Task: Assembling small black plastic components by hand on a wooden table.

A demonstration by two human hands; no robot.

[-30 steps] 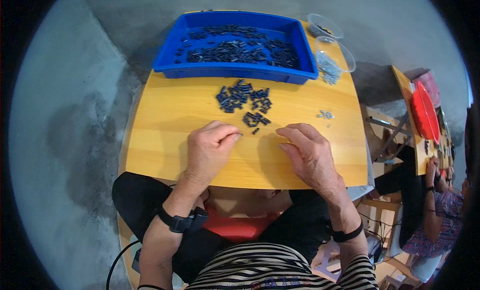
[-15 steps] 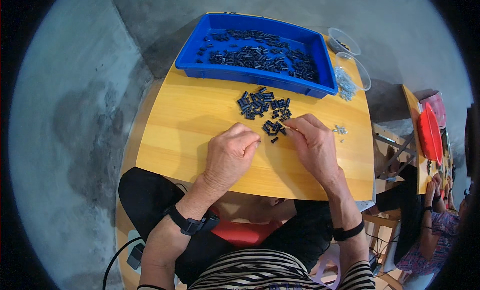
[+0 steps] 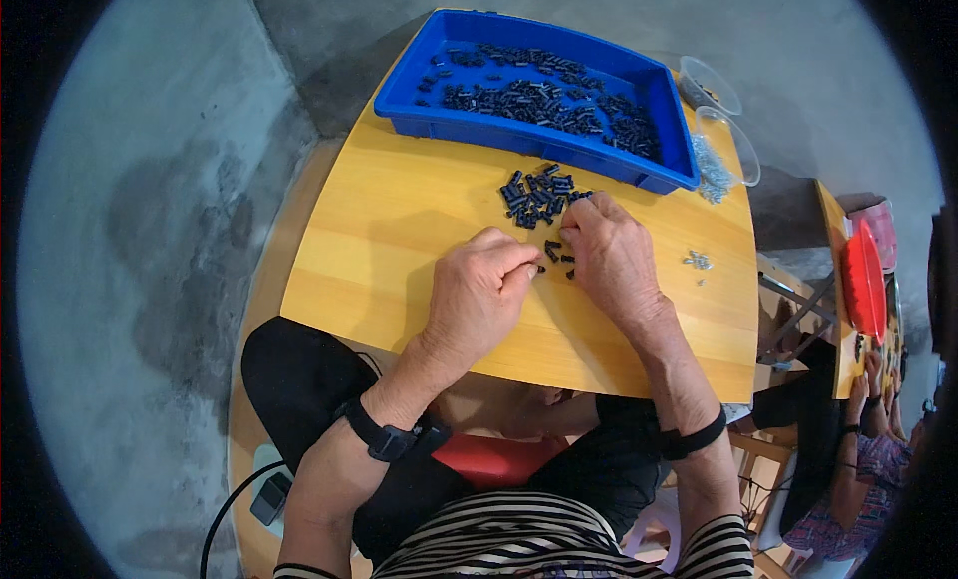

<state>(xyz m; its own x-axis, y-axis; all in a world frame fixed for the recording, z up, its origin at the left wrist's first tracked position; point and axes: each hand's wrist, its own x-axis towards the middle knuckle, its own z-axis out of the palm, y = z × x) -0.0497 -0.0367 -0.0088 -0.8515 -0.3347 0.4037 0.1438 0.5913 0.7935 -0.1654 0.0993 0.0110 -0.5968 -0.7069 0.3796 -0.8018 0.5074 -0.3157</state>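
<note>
My left hand (image 3: 481, 290) is closed in a pinch over the wooden table, with a small black cylindrical part (image 3: 540, 270) showing at its fingertips. Bent down at the near right side of a heap of small black cylindrical parts (image 3: 531, 196), my right hand (image 3: 611, 250) has its fingers drawn together; what they hold, if anything, is hidden. A few loose black pieces (image 3: 553, 251) lie between the two hands. Some of the heap is covered by the right hand.
Behind the heap stands a blue tray (image 3: 539, 148) with many black parts. Two clear tubs (image 3: 746, 150) are at its right, one spilling silvery pieces (image 3: 711, 170). Small silvery pieces (image 3: 697, 261) lie on the table (image 3: 369, 250). Another person (image 3: 858, 479) sits at the right beside a red basin (image 3: 863, 280).
My right hand has moved up toward the heap and now covers part of it. The left hand has shifted slightly right and up. The whole view has shifted a little.
</note>
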